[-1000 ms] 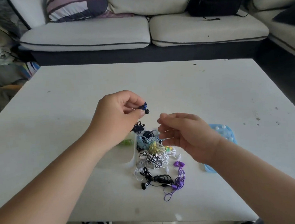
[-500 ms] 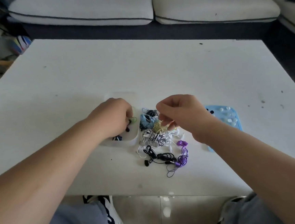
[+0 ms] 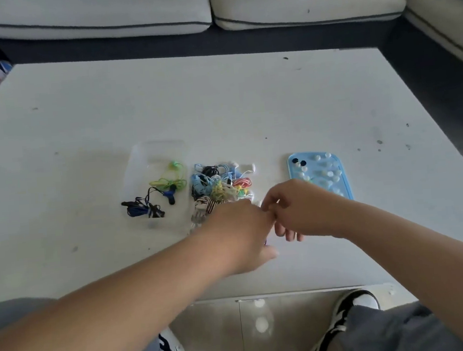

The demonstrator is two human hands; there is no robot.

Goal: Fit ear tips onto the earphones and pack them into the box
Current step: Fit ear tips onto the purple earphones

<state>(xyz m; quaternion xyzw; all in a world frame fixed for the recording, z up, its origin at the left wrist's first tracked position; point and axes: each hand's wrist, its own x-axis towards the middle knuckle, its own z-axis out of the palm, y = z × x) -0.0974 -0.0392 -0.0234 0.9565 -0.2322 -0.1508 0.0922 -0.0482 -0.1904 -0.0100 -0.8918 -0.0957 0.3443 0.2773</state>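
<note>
"Where are the earphones?"

"Most lie in a tangled pile [image 3: 220, 186] in the middle of the white desk [image 3: 218, 101]. The green earphones [image 3: 173, 177] and the blue-and-black earphones [image 3: 143, 208] sit inside the clear box [image 3: 155, 154], just left of the pile."

"And the ear tips [image 3: 329, 173]?"

"In the blue tray [image 3: 343, 182], to the right of the pile. They're mostly white, with a few black ones at its far left corner."

"What are the hands doing?"

"The left hand [image 3: 238, 230] and right hand [image 3: 300, 208] meet over the near end of the pile. The right thumb and forefinger are drawn together, with the other fingers hanging down. The left shows only its back and is blurred. I can't tell whether either is grasping anything."
</note>
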